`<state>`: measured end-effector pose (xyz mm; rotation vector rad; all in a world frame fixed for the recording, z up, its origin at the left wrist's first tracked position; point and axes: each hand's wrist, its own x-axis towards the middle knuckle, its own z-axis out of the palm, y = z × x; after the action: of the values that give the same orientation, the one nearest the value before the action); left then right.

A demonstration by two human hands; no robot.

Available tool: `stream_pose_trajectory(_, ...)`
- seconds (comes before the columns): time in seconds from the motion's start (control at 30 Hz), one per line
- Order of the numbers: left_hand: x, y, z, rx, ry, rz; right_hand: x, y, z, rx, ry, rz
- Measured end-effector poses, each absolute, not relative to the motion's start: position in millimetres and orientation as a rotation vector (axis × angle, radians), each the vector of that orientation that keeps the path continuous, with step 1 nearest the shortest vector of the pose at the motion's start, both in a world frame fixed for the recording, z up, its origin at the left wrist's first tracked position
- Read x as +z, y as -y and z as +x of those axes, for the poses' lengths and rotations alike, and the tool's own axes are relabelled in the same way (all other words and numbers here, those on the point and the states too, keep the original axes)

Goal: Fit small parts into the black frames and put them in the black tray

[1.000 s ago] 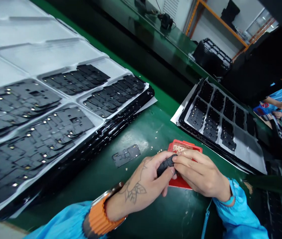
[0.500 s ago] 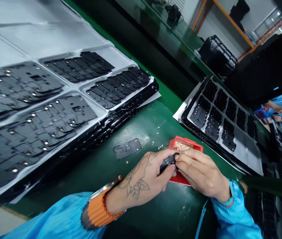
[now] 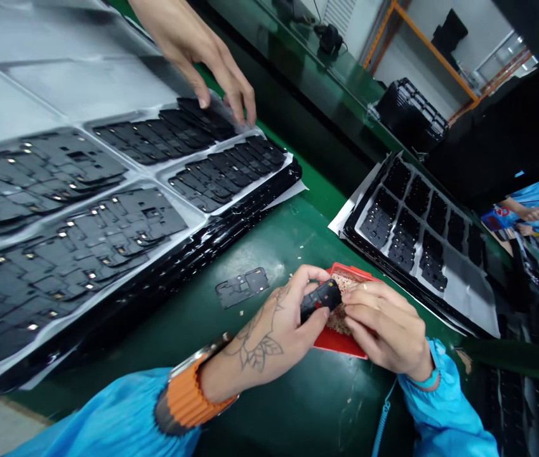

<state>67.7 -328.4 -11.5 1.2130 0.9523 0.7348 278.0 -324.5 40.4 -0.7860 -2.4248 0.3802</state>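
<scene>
My left hand (image 3: 273, 330) is closed around a thin black plastic part (image 3: 320, 299), which looks like a phone's inner cover, gripped between thumb and fingers. Just right of it, my right hand (image 3: 388, 320) has its fingertips pinched together; whatever they hold is too small or hidden to name. Both hands are over a red bin (image 3: 345, 346) full of tiny beige pieces (image 3: 340, 322). A similar black part (image 3: 242, 287) lies flat on the green table, left of the bin.
On the left stands a stack of trays (image 3: 202, 219) with rows of black parts; another person's hand (image 3: 221, 70) reaches onto it. A second tray stack (image 3: 402, 222) is at right. A blue coiled cord (image 3: 382, 419) hangs near my right sleeve. Farther right, a person (image 3: 536, 203) works.
My right fingers have come off the black part and moved slightly right. The part is tilted more into view. Another person's hand has appeared over the left tray, at black parts there.
</scene>
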Motion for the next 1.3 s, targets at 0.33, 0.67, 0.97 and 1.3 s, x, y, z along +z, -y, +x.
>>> stream_pose_trajectory(0.33,-20.3,331.1,71.5,0.791,-0.986,1.263,41.3,331.2,281.7,0.4,2.308,-1.05)
stream_pose_trajectory(0.67,-20.3,327.9,71.5,0.804,-1.058,1.312,52.4,322.3,295.0,0.681,2.536,-1.103)
stream_pose_trajectory(0.97,-19.5,335.4,76.7,0.819,-1.003,1.322,27.0,331.8,268.2,0.453,2.526,-0.82)
stream_pose_trajectory(1.3,-23.2,337.9,78.4,0.773,-1.016,1.335,22.3,335.8,266.8,0.457,2.579,-0.834)
